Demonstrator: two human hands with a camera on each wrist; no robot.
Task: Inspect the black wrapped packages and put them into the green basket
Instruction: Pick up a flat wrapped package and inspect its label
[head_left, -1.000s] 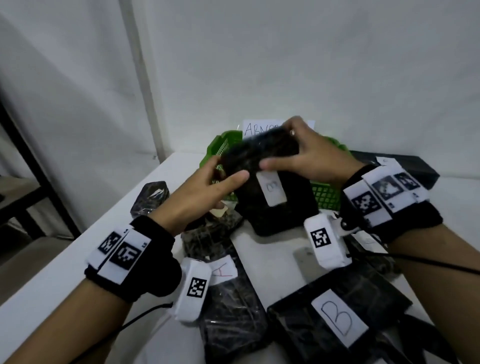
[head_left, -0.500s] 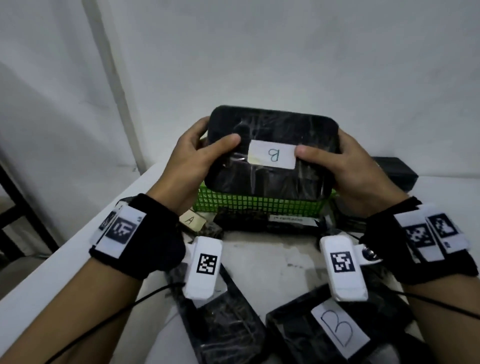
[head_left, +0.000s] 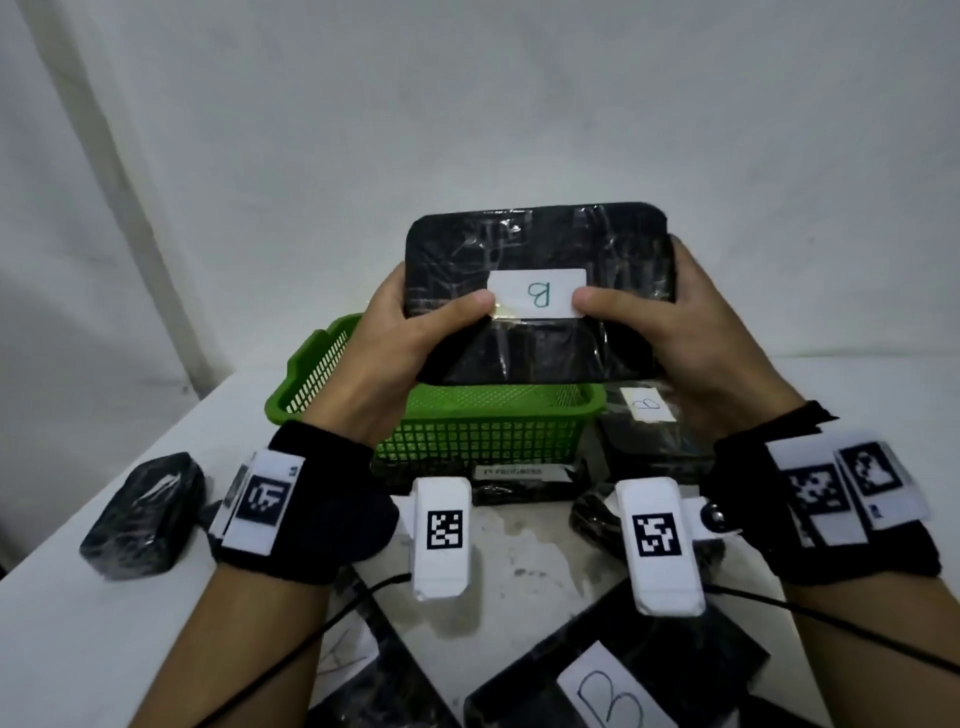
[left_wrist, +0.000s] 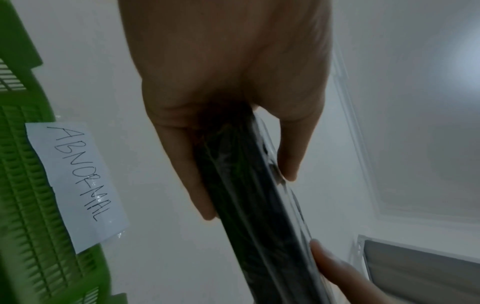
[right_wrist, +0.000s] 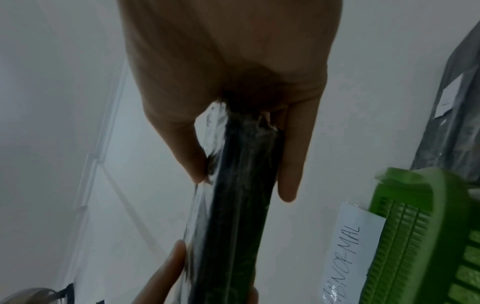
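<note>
A flat black wrapped package (head_left: 540, 244) with a white label marked B is held upright above the green basket (head_left: 488, 431). My left hand (head_left: 415, 322) grips its left end and my right hand (head_left: 670, 322) grips its right end, both thumbs on the front by the label. In the left wrist view the package (left_wrist: 254, 205) shows edge-on between the thumb and fingers (left_wrist: 192, 174). The right wrist view gives the same edge-on package (right_wrist: 241, 195). More black packages lie on the table: one at the left (head_left: 143, 514), one labelled B near the front (head_left: 613, 686).
The basket carries a paper label reading ABNORMAL (left_wrist: 78, 185) on its far side. Another B package (head_left: 649, 431) lies right of the basket, and a dark package (head_left: 524, 480) in front of it. The white table (head_left: 78, 623) ends at the left; a white wall stands close behind.
The package was turned from lying over the basket to upright, label facing me, and lifted higher. Both thumbs moved in beside the label. The view tilted up slightly.
</note>
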